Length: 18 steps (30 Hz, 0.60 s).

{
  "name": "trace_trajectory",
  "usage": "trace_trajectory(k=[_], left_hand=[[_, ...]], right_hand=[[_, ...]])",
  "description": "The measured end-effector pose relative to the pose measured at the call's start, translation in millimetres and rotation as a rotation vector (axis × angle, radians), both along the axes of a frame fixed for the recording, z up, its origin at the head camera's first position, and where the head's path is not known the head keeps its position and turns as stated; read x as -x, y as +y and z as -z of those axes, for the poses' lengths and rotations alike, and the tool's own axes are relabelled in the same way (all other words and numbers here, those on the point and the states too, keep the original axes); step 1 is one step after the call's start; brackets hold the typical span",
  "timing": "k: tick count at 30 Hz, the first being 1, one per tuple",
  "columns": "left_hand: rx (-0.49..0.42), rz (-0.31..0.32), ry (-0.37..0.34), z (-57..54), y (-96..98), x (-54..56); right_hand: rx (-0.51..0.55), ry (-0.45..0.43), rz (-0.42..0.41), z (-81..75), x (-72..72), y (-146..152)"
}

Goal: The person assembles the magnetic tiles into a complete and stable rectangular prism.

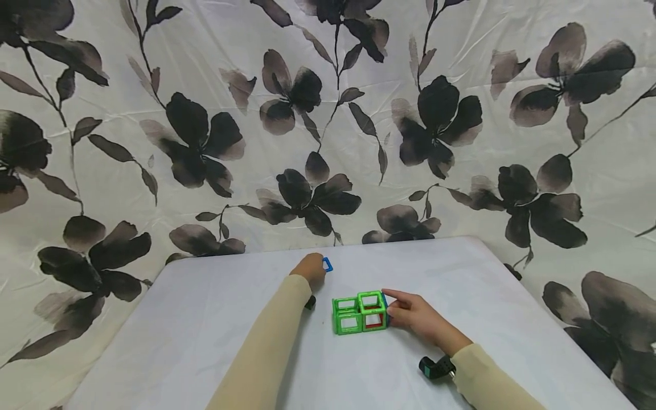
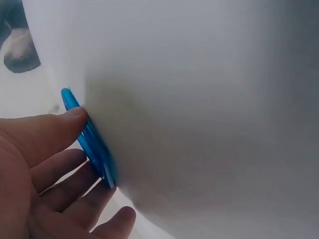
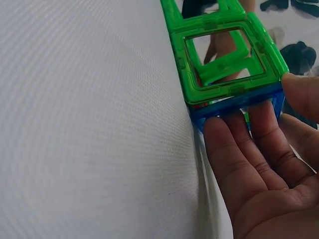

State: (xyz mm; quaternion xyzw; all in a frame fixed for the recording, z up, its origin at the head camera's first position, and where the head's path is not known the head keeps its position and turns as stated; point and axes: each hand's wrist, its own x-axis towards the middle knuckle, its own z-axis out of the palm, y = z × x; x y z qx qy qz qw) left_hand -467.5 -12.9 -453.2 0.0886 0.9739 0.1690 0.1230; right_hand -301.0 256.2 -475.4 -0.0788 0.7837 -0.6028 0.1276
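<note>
In the head view, my left hand [image 1: 310, 269] is over the far part of the table. It pinches a blue magnetic tile [image 2: 94, 142], a see-through frame, between thumb and fingers; the tile stands edge-on in the left wrist view. My right hand [image 1: 417, 318] touches the right end of a small block structure [image 1: 348, 335] made of green square tiles. A blue tile [image 3: 239, 103] forms that end, and my fingertips rest against its outer face, with one digit at a green top corner. Through the green frames shows a red tile [image 1: 374, 320].
A white cloth covers the table [image 1: 205, 319], whose far edge meets a hanging sheet [image 1: 359, 188] with dark flowers. A black wrist device [image 1: 435, 368] sits by my right wrist, and another [image 1: 310, 303] at my left.
</note>
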Motion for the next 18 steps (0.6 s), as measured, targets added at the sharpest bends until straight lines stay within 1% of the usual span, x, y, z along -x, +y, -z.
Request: trace_trajectory(k=[6,10,13,18], left_hand=[[0.034,0.044,0.048,0.5,-1.8,-2.5],[-0.011,0.045,0.066,-2.5,-2.5,-10.1],[-0.034,0.057,0.077,-3.9,-3.1,-16.4],[0.016,0.113,0.126,-4.4,-4.1,-23.8]], right_hand=[[-0.015,0.001,0.009,-3.9,-2.1,-1.3],[-0.018,-0.003,0.012,-5.8,-1.9,-2.1],[-0.02,-0.006,0.011,-5.5,-1.9,-2.6],[-0.017,-0.004,0.006,-4.1,-3.4,-2.9]])
